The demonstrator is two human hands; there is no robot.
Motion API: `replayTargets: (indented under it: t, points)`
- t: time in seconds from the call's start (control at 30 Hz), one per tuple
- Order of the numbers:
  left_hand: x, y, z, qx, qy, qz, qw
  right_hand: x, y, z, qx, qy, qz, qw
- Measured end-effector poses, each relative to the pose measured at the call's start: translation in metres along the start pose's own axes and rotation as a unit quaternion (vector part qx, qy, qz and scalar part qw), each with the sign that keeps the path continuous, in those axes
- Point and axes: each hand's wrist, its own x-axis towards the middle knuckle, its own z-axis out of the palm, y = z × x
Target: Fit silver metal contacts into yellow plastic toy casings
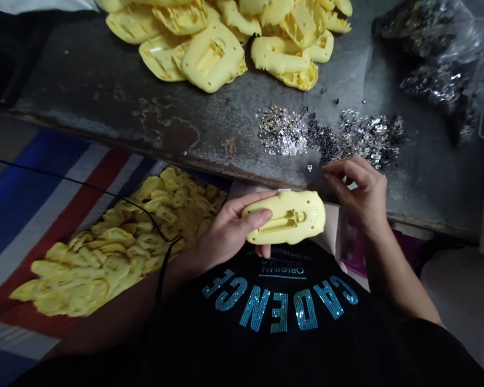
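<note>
Yellow plastic housing [284, 216], held firm in the left hand's [226, 231] closed grip just off the desk [105, 110] edge, past loose yellow parts [116, 242] on a striped mat [24, 204]; then a small metal piece [309, 167] near the right hand's [357, 193] half-open grip, below heaped silver clips [367, 140].

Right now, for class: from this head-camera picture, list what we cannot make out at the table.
In the head view:
Underside of the yellow plastic casing: hidden by the casing itself and the left hand.
Whether the fingertips of the right hand pinch anything: too small.
Shapes of single metal pieces: too small, heaped.
</note>
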Motion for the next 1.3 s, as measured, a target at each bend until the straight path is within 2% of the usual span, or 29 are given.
replayTargets:
  t: [0.1,0.2,0.3,0.43,0.57,0.67,0.9,1.0,1.1,1.2,1.3]
  points:
    - [-0.003,0.011,-0.001,-0.008,0.074,-0.029,0.997,0.019,0.017,0.0,-0.136,-0.015,-0.028,0.99]
    - [-0.005,0.018,-0.002,-0.006,0.079,-0.076,0.994,0.024,0.029,0.0,-0.235,0.002,-0.015,0.972]
    - [-0.003,0.021,-0.002,-0.003,0.071,-0.101,0.992,0.014,0.032,-0.001,-0.281,0.014,-0.02,0.959]
    - [0.004,0.022,0.0,0.003,0.065,-0.109,0.992,-0.005,0.032,-0.007,-0.259,-0.012,-0.038,0.965]
    - [0.009,0.02,0.004,0.022,0.081,-0.095,0.992,-0.019,0.034,-0.018,-0.227,0.043,0.0,0.973]
    - [0.013,0.018,0.009,0.034,0.105,-0.08,0.991,-0.021,0.031,-0.018,-0.197,0.06,-0.001,0.979]
    - [0.018,0.017,0.018,0.054,0.135,-0.035,0.989,0.015,0.023,0.016,-0.213,0.001,-0.032,0.977]
    - [0.016,0.017,0.02,0.059,0.154,-0.027,0.986,0.027,0.021,0.019,-0.206,-0.033,-0.026,0.978]
    - [0.014,0.017,0.02,0.054,0.165,-0.031,0.984,0.018,0.016,0.003,-0.169,-0.053,0.001,0.984]
    - [0.014,0.016,0.021,0.055,0.169,-0.036,0.983,-0.005,0.016,-0.022,-0.126,-0.071,0.06,0.988]
    - [0.015,0.015,0.021,0.066,0.163,-0.047,0.983,-0.027,0.026,-0.037,-0.143,-0.056,0.116,0.981]
